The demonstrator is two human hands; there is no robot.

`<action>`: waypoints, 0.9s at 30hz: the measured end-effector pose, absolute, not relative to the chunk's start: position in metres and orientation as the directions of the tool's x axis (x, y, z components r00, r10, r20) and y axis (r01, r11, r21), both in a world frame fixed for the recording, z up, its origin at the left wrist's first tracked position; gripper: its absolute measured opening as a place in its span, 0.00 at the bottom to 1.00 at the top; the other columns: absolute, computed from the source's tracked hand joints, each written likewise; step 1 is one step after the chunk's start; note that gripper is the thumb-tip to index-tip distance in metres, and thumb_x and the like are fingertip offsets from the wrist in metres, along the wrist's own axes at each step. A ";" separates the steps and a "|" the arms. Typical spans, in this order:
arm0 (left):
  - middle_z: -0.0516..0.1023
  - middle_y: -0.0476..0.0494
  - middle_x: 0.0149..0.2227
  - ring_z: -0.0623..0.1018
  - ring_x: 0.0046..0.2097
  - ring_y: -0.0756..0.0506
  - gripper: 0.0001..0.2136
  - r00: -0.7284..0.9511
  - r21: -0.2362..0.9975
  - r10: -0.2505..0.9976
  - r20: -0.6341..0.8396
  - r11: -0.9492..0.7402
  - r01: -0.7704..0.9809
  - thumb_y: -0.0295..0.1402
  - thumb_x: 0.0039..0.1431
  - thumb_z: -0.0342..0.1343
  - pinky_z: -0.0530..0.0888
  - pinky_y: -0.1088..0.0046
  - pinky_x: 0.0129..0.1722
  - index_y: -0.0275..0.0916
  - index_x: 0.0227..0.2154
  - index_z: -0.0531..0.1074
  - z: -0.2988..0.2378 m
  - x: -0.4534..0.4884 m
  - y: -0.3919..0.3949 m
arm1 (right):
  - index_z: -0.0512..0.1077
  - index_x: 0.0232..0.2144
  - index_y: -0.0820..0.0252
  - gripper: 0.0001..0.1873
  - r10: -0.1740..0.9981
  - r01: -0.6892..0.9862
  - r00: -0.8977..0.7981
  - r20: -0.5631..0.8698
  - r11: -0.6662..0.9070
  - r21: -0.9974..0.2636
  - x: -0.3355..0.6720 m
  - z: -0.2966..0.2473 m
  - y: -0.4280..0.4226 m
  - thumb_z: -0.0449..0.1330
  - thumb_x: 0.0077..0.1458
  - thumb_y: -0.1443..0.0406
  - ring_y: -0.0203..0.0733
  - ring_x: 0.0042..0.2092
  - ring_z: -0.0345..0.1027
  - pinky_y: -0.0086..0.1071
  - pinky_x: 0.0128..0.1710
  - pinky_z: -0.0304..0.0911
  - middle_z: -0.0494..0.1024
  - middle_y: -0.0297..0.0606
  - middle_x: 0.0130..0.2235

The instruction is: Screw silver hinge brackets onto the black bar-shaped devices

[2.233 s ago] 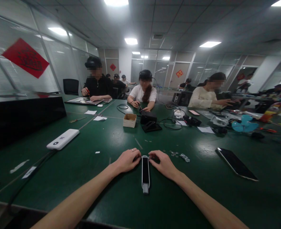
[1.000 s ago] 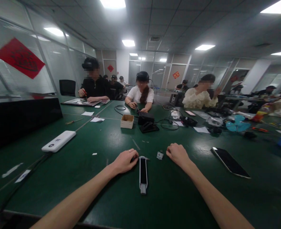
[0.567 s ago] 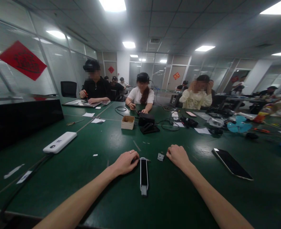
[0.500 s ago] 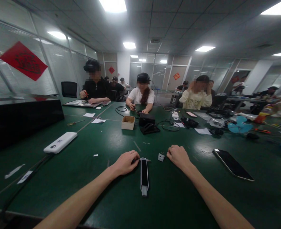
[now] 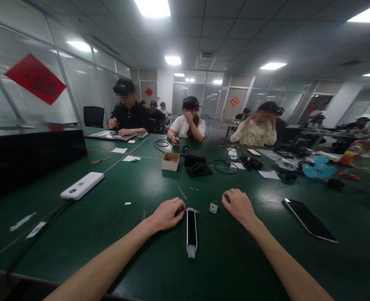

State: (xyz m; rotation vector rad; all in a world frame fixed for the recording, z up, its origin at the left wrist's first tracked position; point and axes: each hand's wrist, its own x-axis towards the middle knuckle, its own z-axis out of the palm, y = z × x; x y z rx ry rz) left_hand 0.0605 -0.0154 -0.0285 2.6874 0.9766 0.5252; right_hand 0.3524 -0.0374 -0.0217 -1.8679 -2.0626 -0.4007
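Fingers (image 5: 228, 197) of right hand (image 5: 238, 205) now off device (image 5: 191, 228).

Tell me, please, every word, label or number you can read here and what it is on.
Nothing reads clearly.
Red diamond sign on the window: dark characters, blurred.
White power bank: small mark, too small.
Far red door signs: blurred.

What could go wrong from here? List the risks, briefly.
The small metal bracket lies loose between the right hand and the slim device; a sweep of that hand might flick it away.
The left hand touches only the device's far end, so it could pivot.
The phone lies near the right forearm and might get nudged.
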 end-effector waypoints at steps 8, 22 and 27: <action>0.71 0.44 0.39 0.72 0.39 0.45 0.09 0.664 0.361 0.690 0.288 -0.720 0.592 0.32 0.57 0.50 0.70 0.68 0.39 0.38 0.40 0.68 -0.017 0.060 -0.023 | 0.74 0.32 0.60 0.13 0.861 0.763 0.041 0.507 0.300 -0.572 0.332 -0.017 -0.049 0.53 0.56 0.58 0.44 0.39 0.68 0.37 0.40 0.62 0.76 0.41 0.36; 0.73 0.44 0.35 0.72 0.37 0.47 0.08 0.629 0.286 0.458 0.628 -0.888 0.360 0.35 0.61 0.52 0.70 0.71 0.37 0.36 0.39 0.67 -0.015 0.071 -0.041 | 0.74 0.27 0.62 0.15 0.984 -0.069 -0.166 0.065 0.054 -0.996 0.256 -0.032 -0.076 0.62 0.48 0.54 0.33 0.26 0.59 0.27 0.26 0.54 0.69 0.32 0.25; 0.73 0.46 0.32 0.73 0.34 0.49 0.07 0.601 0.254 0.400 0.692 -0.914 0.315 0.34 0.64 0.50 0.71 0.74 0.35 0.37 0.35 0.69 -0.020 0.074 -0.041 | 0.72 0.25 0.62 0.16 0.983 -0.133 -0.180 0.020 -0.004 -0.991 0.252 -0.034 -0.077 0.64 0.46 0.54 0.31 0.24 0.57 0.27 0.24 0.51 0.67 0.30 0.22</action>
